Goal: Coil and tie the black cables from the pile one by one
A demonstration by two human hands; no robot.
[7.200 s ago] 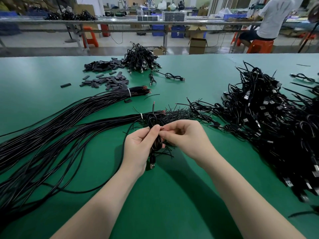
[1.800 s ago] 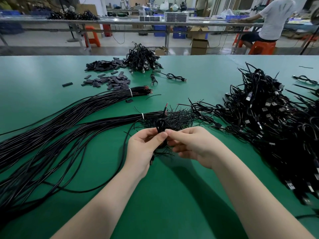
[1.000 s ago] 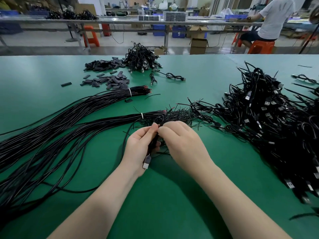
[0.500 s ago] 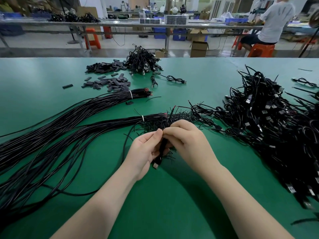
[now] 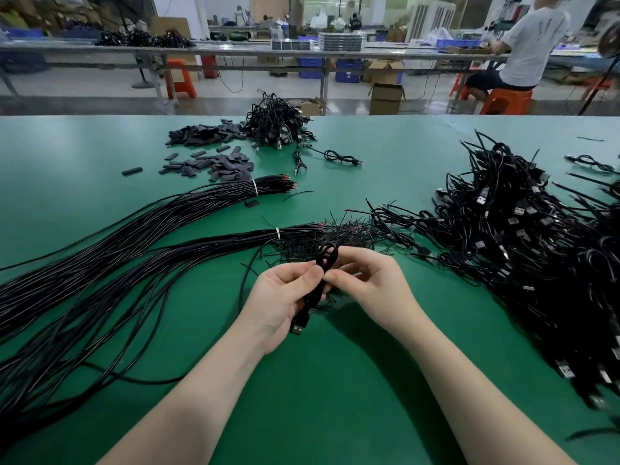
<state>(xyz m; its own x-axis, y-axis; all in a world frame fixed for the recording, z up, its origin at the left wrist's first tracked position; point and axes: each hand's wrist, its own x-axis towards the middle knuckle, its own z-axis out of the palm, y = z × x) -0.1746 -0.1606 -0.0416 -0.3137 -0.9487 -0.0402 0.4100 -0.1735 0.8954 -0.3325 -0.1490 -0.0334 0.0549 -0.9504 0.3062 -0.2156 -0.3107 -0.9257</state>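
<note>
Black coiled cable (image 5: 318,278) is held above the green table (image 5: 335,380), between both hands at centre view. Its long axis runs from roughly 1 o'clock at the looped top down to 7 o'clock, where the USB plug (image 5: 298,327) hangs just below the left palm. Left hand (image 5: 280,305) grasps the bundle at mid-length, thumb pressed across it. Right hand (image 5: 370,285) sits just beside it at 3 o'clock, fingertips pinching at the bundle's waist; whether they hold a tie or the cable itself cannot be told. Judgement: the tie is in progress, and the next wrap must pass around the waist, across the long axis, with the right hand nearer that work. Untied cable pile (image 5: 523,263) lies at 3 o'clock, well apart. Long banded bundles (image 5: 134,250) lie at 9 o'clock.
</note>
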